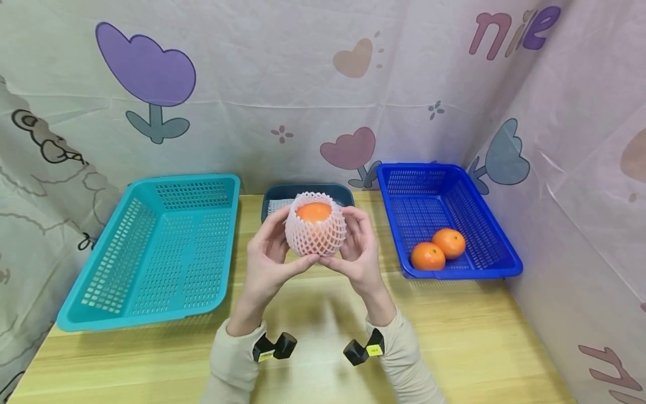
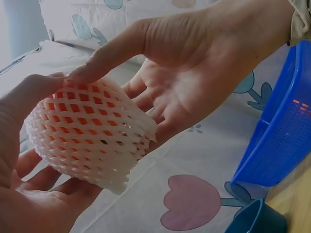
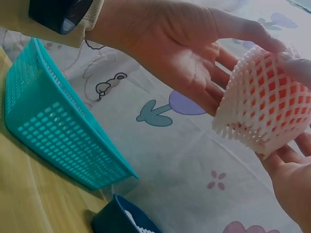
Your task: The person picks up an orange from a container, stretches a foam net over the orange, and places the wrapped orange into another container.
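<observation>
An orange (image 1: 314, 212) sits inside a white foam net sleeve (image 1: 317, 238), held up above the table between both hands. My left hand (image 1: 267, 254) grips the sleeved fruit from the left, with its thumb on the near side and fingers round the back. From the right, my right hand (image 1: 361, 250) holds it the same way, the two thumb tips meeting at the front. In the left wrist view the foam net (image 2: 87, 131) wraps the fruit's sides, its ragged edge extending beyond the fruit. Orange peel shows through the mesh in the right wrist view.
A turquoise basket (image 1: 232, 235) stands at the left of the wooden table (image 1: 313, 336). Behind the hands is a small dark teal bin (image 1: 345, 192) with white netting (image 1: 278, 206) in it. At the right, a blue basket (image 1: 484, 224) holds two oranges (image 1: 448, 243). Printed cloth hangs behind.
</observation>
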The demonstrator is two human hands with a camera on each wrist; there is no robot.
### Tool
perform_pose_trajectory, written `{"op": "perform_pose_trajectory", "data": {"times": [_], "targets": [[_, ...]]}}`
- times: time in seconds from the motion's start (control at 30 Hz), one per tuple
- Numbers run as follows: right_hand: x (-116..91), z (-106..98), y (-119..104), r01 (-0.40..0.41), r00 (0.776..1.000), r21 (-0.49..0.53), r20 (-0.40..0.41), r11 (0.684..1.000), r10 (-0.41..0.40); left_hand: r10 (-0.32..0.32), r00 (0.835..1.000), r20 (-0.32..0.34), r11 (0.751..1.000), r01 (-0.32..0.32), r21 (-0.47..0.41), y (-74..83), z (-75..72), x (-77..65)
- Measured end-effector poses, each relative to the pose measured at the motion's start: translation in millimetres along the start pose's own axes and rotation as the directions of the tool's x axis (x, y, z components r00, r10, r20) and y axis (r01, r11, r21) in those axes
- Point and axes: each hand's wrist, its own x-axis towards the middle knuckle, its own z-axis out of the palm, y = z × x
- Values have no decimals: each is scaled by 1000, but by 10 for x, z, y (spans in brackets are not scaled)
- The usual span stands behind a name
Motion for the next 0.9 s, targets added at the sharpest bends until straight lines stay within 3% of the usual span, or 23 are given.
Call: {"op": "perform_pose_trajectory", "data": {"times": [0.23,0.53,0.7,0.9], "targets": [[-11,-59,15,5,999,-19,48,1000,-5,20,998,59,1000,-21,13,-33,-52,9],[-30,-75,18,7,998,-1,61,1000,-7,29,996,83,999,-32,34,-46,-55,-4],[-32,-80,-2,-10,998,-28,67,1000,12,12,998,62,999,-14,46,-15,-44,-2],[-3,-122,-57,34,991,-101,135,994,-20,-66,998,-20,998,67,14,52,-32,0]]}}
